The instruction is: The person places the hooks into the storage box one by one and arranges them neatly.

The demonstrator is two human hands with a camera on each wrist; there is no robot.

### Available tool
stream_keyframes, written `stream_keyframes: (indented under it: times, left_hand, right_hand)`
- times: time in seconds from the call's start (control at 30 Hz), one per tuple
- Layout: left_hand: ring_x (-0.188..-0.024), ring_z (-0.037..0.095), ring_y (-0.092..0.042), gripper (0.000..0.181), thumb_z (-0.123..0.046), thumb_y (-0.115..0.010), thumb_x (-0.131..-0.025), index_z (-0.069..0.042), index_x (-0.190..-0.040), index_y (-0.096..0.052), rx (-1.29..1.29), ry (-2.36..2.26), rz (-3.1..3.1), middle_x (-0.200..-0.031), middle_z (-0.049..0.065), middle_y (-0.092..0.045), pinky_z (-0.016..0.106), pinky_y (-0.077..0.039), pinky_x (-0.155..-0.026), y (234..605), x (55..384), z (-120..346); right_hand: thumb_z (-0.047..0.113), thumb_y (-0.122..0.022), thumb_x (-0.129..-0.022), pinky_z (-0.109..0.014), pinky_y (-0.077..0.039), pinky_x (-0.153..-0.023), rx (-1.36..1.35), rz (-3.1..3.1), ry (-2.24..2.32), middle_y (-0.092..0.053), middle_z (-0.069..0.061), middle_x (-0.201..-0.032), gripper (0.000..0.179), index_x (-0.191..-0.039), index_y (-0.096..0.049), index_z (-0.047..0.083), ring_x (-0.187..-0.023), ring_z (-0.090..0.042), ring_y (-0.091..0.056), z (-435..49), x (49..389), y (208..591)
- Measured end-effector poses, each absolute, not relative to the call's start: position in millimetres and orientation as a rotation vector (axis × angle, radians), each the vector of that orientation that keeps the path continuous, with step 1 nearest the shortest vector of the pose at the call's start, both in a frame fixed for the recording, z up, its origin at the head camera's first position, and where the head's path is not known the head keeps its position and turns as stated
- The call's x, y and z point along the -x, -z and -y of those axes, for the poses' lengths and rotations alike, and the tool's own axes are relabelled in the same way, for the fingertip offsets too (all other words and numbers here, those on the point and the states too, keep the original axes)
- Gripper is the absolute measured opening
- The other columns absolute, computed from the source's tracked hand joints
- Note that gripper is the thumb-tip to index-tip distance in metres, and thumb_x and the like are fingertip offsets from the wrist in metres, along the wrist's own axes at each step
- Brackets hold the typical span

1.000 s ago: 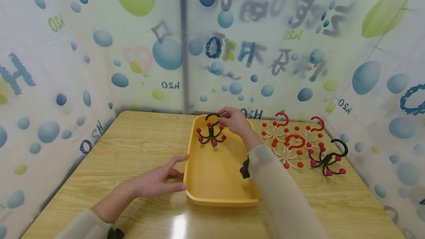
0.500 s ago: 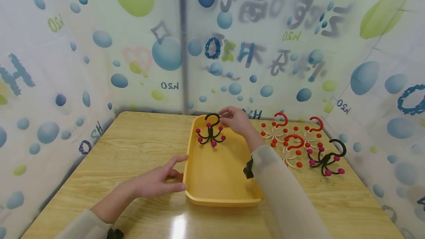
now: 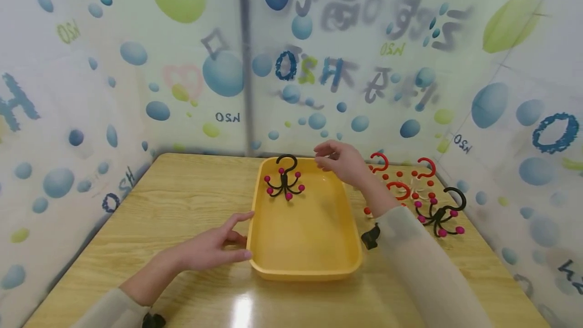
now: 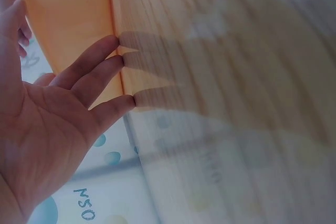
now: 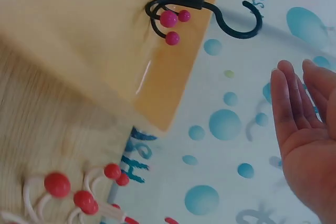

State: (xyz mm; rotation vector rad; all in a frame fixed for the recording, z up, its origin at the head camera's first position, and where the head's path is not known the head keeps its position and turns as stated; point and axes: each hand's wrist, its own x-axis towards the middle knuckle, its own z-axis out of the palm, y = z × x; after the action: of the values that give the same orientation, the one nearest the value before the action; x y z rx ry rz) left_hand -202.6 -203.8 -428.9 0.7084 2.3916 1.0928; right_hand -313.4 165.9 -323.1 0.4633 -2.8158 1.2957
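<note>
A yellow tray (image 3: 309, 237) lies on the table in the head view. Near its far left corner stands a black claw hanger (image 3: 284, 181) with pink ball tips, its hook pointing up. My right hand (image 3: 343, 164) is raised over the tray's far right corner, apart from that hanger, fingers relaxed and holding nothing. In the right wrist view a gap shows between this hand (image 5: 307, 129) and the black hook. My left hand (image 3: 211, 247) touches the tray's left side with spread fingers; the left wrist view shows its fingertips along the tray wall (image 4: 73, 19).
Right of the tray, several white claw hangers with red hooks (image 3: 398, 190) and red ball tips stand on the wooden table (image 3: 196, 186), partly behind my right arm. A second black claw hanger (image 3: 439, 215) stands nearest on that side. Printed curtains (image 3: 191, 90) enclose the table.
My right hand has let go of the black claw hanger's hook and moved away to the right. The hanger stays in the tray. My left hand keeps its place at the tray's side.
</note>
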Motion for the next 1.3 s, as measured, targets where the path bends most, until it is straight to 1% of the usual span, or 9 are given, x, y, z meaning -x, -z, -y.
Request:
stream_keyframes:
  times: [0.1, 0.23, 0.33, 0.5, 0.63, 0.8, 0.97, 1.13, 1.3]
  left_hand:
    - [-0.140, 0.039, -0.066, 0.086, -0.047, -0.069, -0.108, -0.031, -0.175, -0.017, -0.709, -1.092, -2.394, -0.145, 0.010, -0.074, 0.070, -0.046, -0.118, 429, 203, 204]
    - [-0.139, 0.039, -0.067, 0.087, -0.046, -0.069, -0.109, -0.028, -0.175, -0.016, -0.723, -1.104, -2.379, -0.144, 0.011, -0.074, 0.069, -0.046, -0.118, 429, 203, 204]
    - [-0.138, 0.038, -0.067, 0.087, -0.044, -0.069, -0.109, -0.026, -0.175, -0.015, -0.737, -1.123, -2.360, -0.143, 0.011, -0.074, 0.067, -0.047, -0.117, 430, 204, 203]
    - [-0.138, 0.038, -0.068, 0.088, -0.044, -0.069, -0.109, -0.024, -0.175, -0.014, -0.735, -1.128, -2.351, -0.143, 0.011, -0.074, 0.066, -0.048, -0.117, 430, 204, 204]
    - [-0.137, 0.038, -0.068, 0.088, -0.044, -0.069, -0.109, -0.023, -0.175, -0.014, -0.747, -1.134, -2.352, -0.143, 0.012, -0.074, 0.065, -0.049, -0.116, 430, 204, 204]
    - [-0.137, 0.038, -0.068, 0.088, -0.044, -0.070, -0.109, -0.024, -0.175, -0.015, -0.736, -1.131, -2.361, -0.144, 0.012, -0.074, 0.065, -0.050, -0.115, 430, 203, 203]
    - [-0.137, 0.038, -0.068, 0.088, -0.044, -0.070, -0.109, -0.025, -0.175, -0.016, -0.721, -1.129, -2.360, -0.144, 0.012, -0.074, 0.065, -0.050, -0.115, 429, 203, 202]
    - [-0.137, 0.037, -0.068, 0.088, -0.044, -0.070, -0.109, -0.024, -0.175, -0.016, -0.712, -1.129, -2.356, -0.143, 0.012, -0.074, 0.065, -0.051, -0.114, 428, 203, 202]
    - [-0.138, 0.036, -0.067, 0.088, -0.044, -0.070, -0.108, -0.025, -0.175, -0.016, -0.704, -1.132, -2.350, -0.144, 0.013, -0.074, 0.065, -0.050, -0.115, 428, 203, 202]
  right_hand:
    - [0.022, -0.071, -0.109, -0.045, -0.065, -0.099, -0.490, 2.815, -1.272, -0.077, -0.012, -0.126, 0.029, -0.136, -0.071, 0.010, -0.109, -0.031, -0.077, -178, 302, 318]
    - [0.025, -0.072, -0.109, -0.040, -0.066, -0.087, -0.501, 2.812, -1.230, -0.079, -0.011, -0.122, 0.028, -0.134, -0.073, 0.012, -0.106, -0.029, -0.075, -198, 285, 314]
    - [0.028, -0.072, -0.109, -0.036, -0.063, -0.081, -0.485, 2.822, -1.179, -0.079, -0.010, -0.121, 0.028, -0.133, -0.074, 0.015, -0.103, -0.027, -0.074, -214, 272, 312]
    - [0.032, -0.071, -0.110, -0.026, -0.062, -0.080, -0.446, 2.823, -1.165, -0.078, -0.010, -0.120, 0.030, -0.134, -0.073, 0.015, -0.099, -0.024, -0.071, -244, 257, 311]
    - [0.036, -0.071, -0.109, -0.023, -0.060, -0.077, -0.402, 2.808, -1.153, -0.078, -0.009, -0.118, 0.033, -0.136, -0.072, 0.016, -0.099, -0.020, -0.071, -271, 250, 312]
    - [0.038, -0.070, -0.110, -0.025, -0.059, -0.073, -0.357, 2.795, -1.070, -0.079, -0.011, -0.115, 0.035, -0.137, -0.072, 0.015, -0.092, -0.013, -0.071, -305, 241, 314]
    - [0.038, -0.067, -0.112, -0.025, -0.059, -0.073, -0.311, 2.806, -1.048, -0.076, -0.018, -0.122, 0.039, -0.139, -0.071, 0.010, -0.093, -0.014, -0.071, -331, 236, 319]
    - [0.035, -0.066, -0.112, -0.025, -0.059, -0.074, -0.286, 2.819, -1.061, -0.072, -0.020, -0.130, 0.040, -0.140, -0.070, 0.006, -0.092, -0.004, -0.070, -349, 232, 328]
    - [0.035, -0.067, -0.112, -0.025, -0.061, -0.075, -0.255, 2.858, -1.081, -0.072, -0.020, -0.133, 0.043, -0.144, -0.067, 0.007, -0.091, 0.001, -0.069, -361, 233, 336]
